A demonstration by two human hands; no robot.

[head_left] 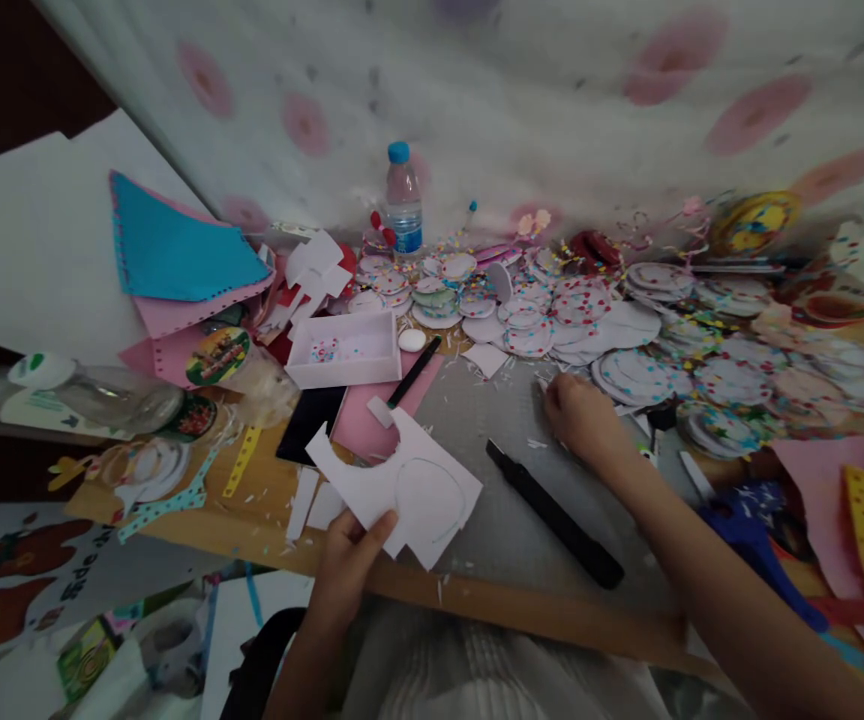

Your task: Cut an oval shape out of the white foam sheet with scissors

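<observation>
My left hand (pixel 353 555) pinches the lower edge of a white foam-like sheet (pixel 409 480). A rounded bite is cut out of the sheet's upper left side, and a circle is drawn on it in thin blue-green line. My right hand (pixel 580 415) rests curled and closed on the grey cutting mat (pixel 477 420); anything its fingers hold is hidden. Between the two hands lies a black utility knife (pixel 556 515), blade towards the back left. Stacks of white discs with coloured dots (pixel 631 378) lie just right of my right hand.
A white open box (pixel 346 350) holds small coloured bits, with a black marker (pixel 415 372) beside it. Behind stands a water bottle (pixel 403 205). Large scissors with blue handles (pixel 758 555) lie at right. Plastic bottles (pixel 113 390) and blue felt (pixel 181 245) are at left.
</observation>
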